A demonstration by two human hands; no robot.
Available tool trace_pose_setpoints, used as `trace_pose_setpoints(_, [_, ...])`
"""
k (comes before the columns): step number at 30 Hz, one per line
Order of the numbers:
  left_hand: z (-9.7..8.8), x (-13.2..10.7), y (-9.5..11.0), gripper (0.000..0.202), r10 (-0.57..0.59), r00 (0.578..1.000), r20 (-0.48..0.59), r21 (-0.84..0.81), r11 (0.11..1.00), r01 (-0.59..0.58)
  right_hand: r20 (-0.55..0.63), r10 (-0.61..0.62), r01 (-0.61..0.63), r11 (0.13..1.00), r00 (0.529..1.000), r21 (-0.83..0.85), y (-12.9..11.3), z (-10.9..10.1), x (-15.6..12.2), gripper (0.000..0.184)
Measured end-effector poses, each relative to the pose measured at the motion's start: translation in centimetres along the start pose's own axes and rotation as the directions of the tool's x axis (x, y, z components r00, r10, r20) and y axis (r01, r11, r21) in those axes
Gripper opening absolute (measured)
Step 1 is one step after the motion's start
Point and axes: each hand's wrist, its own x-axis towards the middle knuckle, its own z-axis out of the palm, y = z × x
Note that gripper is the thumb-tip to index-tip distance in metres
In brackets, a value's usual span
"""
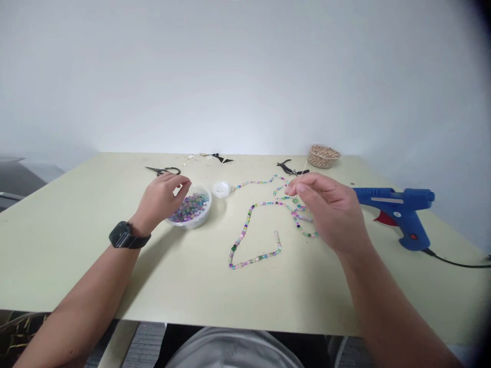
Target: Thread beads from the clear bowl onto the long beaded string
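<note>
My left hand [163, 199], with a black watch on its wrist, is raised over the bowl's left side. Its thumb and forefinger come together in a pinch; whatever is between them is too small to make out. Beneath it, the clear plastic bowl [200, 222] holds many small coloured beads [192, 206]. My right hand [330, 207] pinches a thin pale string [305, 166], whose end sticks up above the fingertips. A long strand of beads [245, 227] curves over the table, running partly behind my right hand. Its far end lies by a small white spool [221, 189].
A blue glue gun [401, 202] with a black cord lies at the right. Pliers [291, 168] and a tub of tan pellets [324, 156] are at the back. Scissors [164, 170] lie behind my left hand, and black scraps [218, 157] sit near the wall.
</note>
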Motion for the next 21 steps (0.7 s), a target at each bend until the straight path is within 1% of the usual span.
trace_pose_setpoints(3, [0.2, -0.1, 0.0, 0.029, -0.001, 0.999, 0.032, -0.013, 1.000, 0.001, 0.018, -0.025, 0.026, 0.997, 1.000, -0.076, -0.4, 0.0, -0.1, 0.021])
trace_pose_setpoints(8, [0.1, -0.1, 0.2, 0.029, -0.005, 0.998, 0.063, -0.016, 1.000, 0.006, 0.012, -0.090, 0.091, 0.992, 0.996, -0.085, -0.7, 0.4, -0.1, 0.025])
trace_pose_setpoints(11, [0.1, -0.1, 0.2, 0.029, -0.006, 0.997, 0.073, -0.011, 1.000, 0.006, -0.026, -0.074, 0.072, 0.993, 0.997, -0.096, -0.6, 0.7, -0.3, 0.022])
trace_pose_setpoints(14, [0.1, -0.1, 0.2, 0.029, -0.008, 0.997, 0.072, -0.004, 1.000, 0.008, -0.110, -0.052, 0.046, 0.998, 0.993, -0.053, -0.5, 0.9, -0.4, 0.020])
trace_pose_setpoints(16, [0.0, -0.1, 0.2, 0.029, -0.014, 0.997, 0.076, -0.001, 1.000, 0.014, -0.193, -0.087, 0.086, 0.996, 0.977, -0.011, -0.6, 1.0, -0.4, 0.020])
trace_pose_setpoints(18, [0.0, -0.1, 0.2, 0.030, -0.020, 0.996, 0.089, -0.001, 1.000, 0.020, -0.284, -0.155, 0.165, 0.986, 0.946, 0.010, -0.7, 1.1, -0.2, 0.020])
trace_pose_setpoints(21, [-0.1, 0.0, 0.3, 0.030, -0.034, 0.992, 0.122, -0.005, 0.999, 0.035, -0.394, -0.259, 0.282, 0.959, 0.882, 0.000, -1.2, 1.1, 0.2, 0.017])
